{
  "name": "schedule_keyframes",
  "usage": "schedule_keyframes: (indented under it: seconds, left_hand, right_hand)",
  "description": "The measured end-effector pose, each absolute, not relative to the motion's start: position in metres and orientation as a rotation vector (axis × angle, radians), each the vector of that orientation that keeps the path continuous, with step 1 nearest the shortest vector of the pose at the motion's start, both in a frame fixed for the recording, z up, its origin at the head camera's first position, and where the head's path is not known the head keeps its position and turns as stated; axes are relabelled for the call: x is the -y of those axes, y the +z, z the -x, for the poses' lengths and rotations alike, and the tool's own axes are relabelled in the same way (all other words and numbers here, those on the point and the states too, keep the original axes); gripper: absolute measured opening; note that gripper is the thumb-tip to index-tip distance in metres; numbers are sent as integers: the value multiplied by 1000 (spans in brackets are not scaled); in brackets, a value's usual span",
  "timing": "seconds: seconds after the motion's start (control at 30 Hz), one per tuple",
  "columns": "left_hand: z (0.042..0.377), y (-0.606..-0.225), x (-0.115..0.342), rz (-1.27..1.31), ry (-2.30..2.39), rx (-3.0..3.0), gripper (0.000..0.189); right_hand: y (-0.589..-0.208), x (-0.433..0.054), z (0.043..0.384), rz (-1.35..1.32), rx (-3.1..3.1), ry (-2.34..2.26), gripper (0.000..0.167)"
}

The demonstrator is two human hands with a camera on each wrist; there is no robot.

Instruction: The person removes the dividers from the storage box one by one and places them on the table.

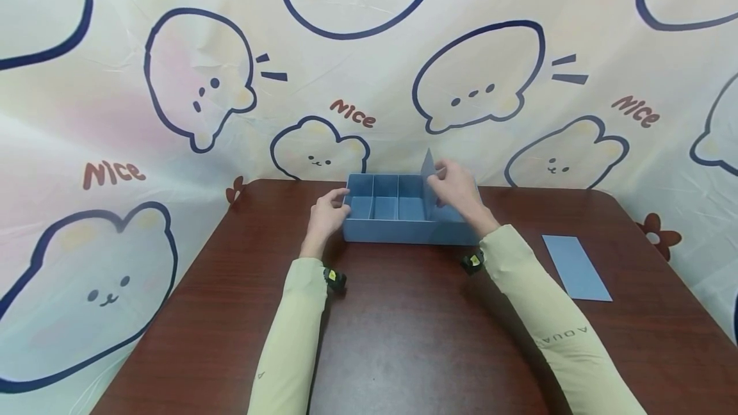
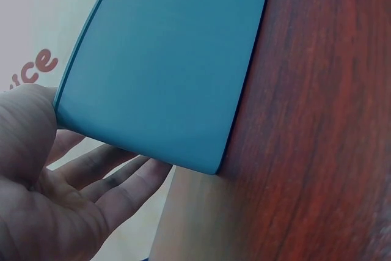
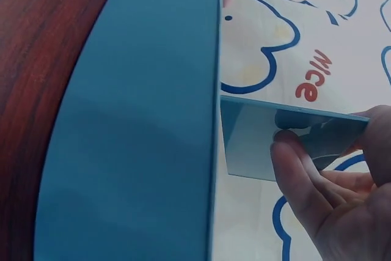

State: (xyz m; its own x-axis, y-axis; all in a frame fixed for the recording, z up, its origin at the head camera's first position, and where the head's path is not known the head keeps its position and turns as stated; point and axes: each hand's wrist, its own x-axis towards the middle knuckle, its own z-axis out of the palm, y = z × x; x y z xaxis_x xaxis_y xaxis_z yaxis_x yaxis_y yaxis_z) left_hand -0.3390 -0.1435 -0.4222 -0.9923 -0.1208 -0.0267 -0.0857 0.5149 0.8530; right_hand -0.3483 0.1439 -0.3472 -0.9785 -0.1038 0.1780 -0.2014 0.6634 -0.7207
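Note:
A blue box point(image 1: 412, 232) with upright partitions stands near the back of the table. At its left end is my left hand point(image 1: 328, 213), thumb at the rim and the other fingers along the outside of the end wall point(image 2: 153, 77). My right hand point(image 1: 458, 189) pinches a thin blue panel point(image 1: 428, 168) upright over the box's right part. In the right wrist view the panel point(image 3: 250, 142) rises past the box's top edge, between thumb and fingers. The panel's lower edge is hidden by the box wall in that view.
A flat blue panel point(image 1: 576, 268) lies on the brown table point(image 1: 392, 338) to the right of my right forearm. Close behind the box hangs a printed cloth point(image 1: 392, 82) with cartoon bears, which also runs down both sides.

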Motion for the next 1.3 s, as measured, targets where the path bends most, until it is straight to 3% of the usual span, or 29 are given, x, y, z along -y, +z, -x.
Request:
schedule_keyframes:
  seconds: [1.3]
  left_hand:
    - [340, -424, 144, -176, -1508, 2699, 46]
  right_hand:
    - [-345, -183, 329, -278, 2544, 1479, 47]
